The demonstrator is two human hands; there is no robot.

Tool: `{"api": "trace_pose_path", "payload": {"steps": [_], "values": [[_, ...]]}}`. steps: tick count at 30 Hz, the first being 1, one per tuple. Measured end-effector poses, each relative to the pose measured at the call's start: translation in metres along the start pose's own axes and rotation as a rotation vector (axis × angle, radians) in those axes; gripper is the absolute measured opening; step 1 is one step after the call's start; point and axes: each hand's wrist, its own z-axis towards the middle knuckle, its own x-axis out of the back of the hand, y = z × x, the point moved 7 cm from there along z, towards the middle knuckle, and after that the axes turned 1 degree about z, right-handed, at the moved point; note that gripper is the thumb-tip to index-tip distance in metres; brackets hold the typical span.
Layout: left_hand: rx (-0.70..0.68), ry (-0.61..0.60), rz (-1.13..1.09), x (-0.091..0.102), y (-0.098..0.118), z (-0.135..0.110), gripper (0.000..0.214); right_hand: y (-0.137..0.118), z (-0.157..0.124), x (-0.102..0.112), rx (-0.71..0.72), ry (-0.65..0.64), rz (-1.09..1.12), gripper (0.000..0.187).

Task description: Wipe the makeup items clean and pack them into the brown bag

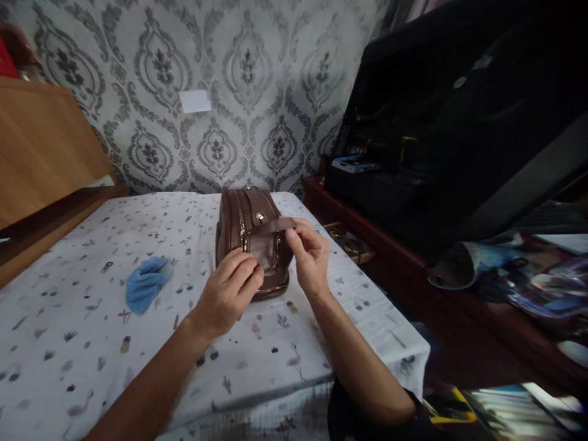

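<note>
A brown leather bag (257, 199) with gold-coloured zips lies on the cloth-covered table. At its right side, my right hand (310, 254) pinches the end of a brown leather strap (271, 226), which stretches across the top of the bag. My left hand (232, 288) rests against the near left part of the bag, close to the end of a gold zip (242, 223). Its fingers are curled together, and whatever may be between the fingertips is hidden. To the left of the bag lies a crumpled blue cloth (144, 285).
A white printed tablecloth (174, 361) covers the table. A wooden panel (46, 147) stands on the left. Along the right side are a large black television (441, 116), a phone-like object (353, 163), a small open drawer (351, 242) and assorted plastic-wrapped items (546, 288).
</note>
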Motion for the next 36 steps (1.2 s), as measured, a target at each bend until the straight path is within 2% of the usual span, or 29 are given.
{"api": "trace_pose_path", "payload": {"steps": [9, 21, 28, 36], "values": [[0.021, 0.002, 0.111, -0.008, 0.003, 0.006, 0.017, 0.002, -0.001, 0.000, -0.016, 0.017, 0.003, 0.022], [0.033, 0.023, 0.233, -0.005, 0.001, 0.006, 0.010, -0.002, -0.001, 0.000, -0.009, 0.029, 0.037, 0.023], [0.056, 0.012, 0.234, -0.010, 0.001, 0.012, 0.012, -0.001, -0.002, 0.000, -0.029, 0.043, 0.053, 0.023], [0.038, -0.003, 0.218, -0.005, 0.003, 0.005, 0.018, -0.006, -0.010, 0.012, 0.039, 0.156, -0.090, 0.021]]}}
